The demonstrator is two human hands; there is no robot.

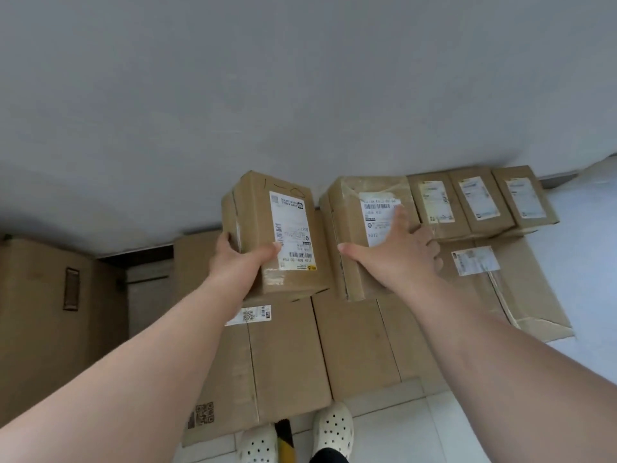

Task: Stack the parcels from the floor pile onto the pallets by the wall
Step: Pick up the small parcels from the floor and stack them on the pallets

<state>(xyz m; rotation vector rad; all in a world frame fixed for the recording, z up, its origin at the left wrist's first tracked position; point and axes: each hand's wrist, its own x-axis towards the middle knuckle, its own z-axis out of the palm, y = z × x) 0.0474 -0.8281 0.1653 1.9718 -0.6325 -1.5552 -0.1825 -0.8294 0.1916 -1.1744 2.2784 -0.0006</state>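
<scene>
The small parcel (283, 225), stiff cardboard and probably light, is tilted over the big cartons (290, 359) near their wall edge. The left hand (240, 259) grips its near corner. The right hand (397, 255) clasps the neighbouring parcel (350, 262) over its right edge.

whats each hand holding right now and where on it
Left hand grips the labelled parcel at its near left edge, thumb on top. Right hand holds the neighbouring parcel, fingers curled over its right edge.

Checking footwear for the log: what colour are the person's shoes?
Cream-white clogs dotted with holes, best seen in the head view.
</scene>
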